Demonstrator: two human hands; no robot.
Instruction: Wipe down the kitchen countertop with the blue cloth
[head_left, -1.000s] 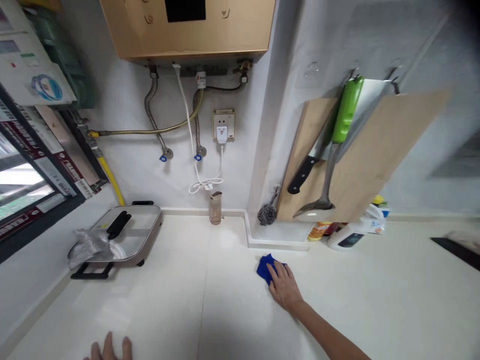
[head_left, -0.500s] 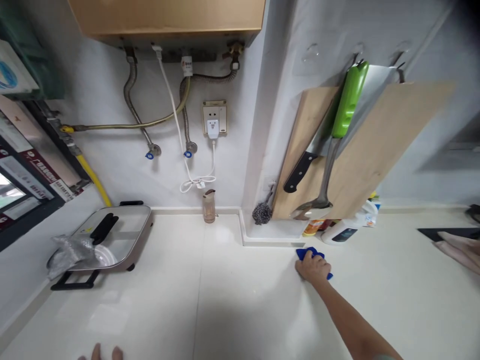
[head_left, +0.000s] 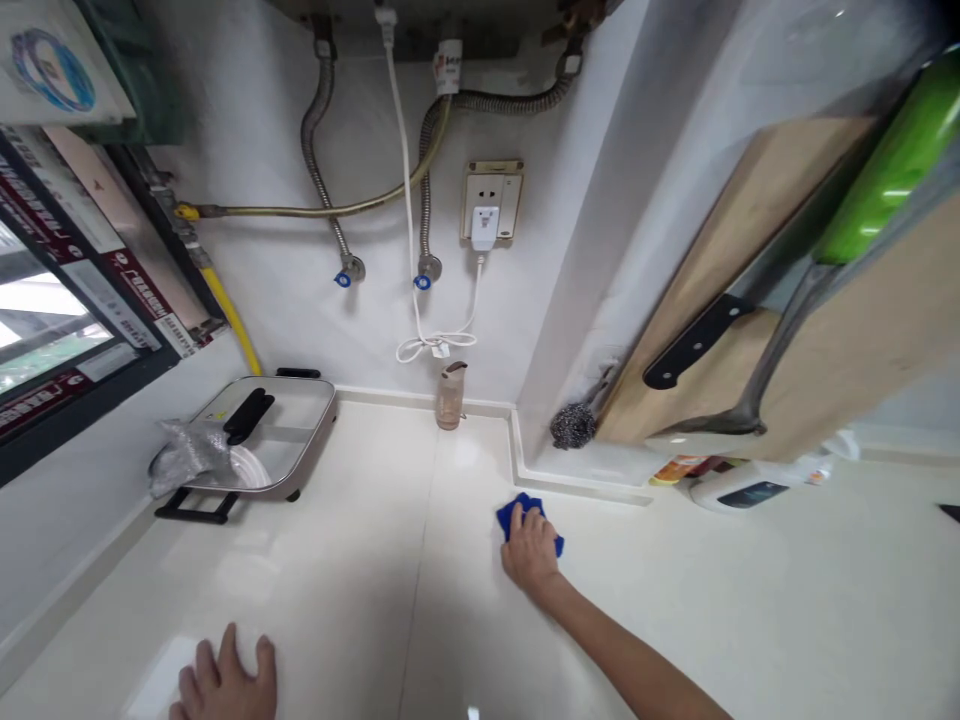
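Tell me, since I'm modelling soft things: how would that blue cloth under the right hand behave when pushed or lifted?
The blue cloth looks bunched and folded under the right hand, so it is probably floppy and would droop if lifted. It seems thin and light. On the glossy white countertop it likely slides easily when pressed flat.

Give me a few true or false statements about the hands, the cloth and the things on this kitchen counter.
1. The right hand presses a blue cloth on the counter. True.
2. The left hand holds the steel scrubber. False: it lies flat on the counter, holding nothing.
3. A white plug sits in the wall socket. True.
4. The lidded pan stands right of the cloth. False: it stands far to the left.
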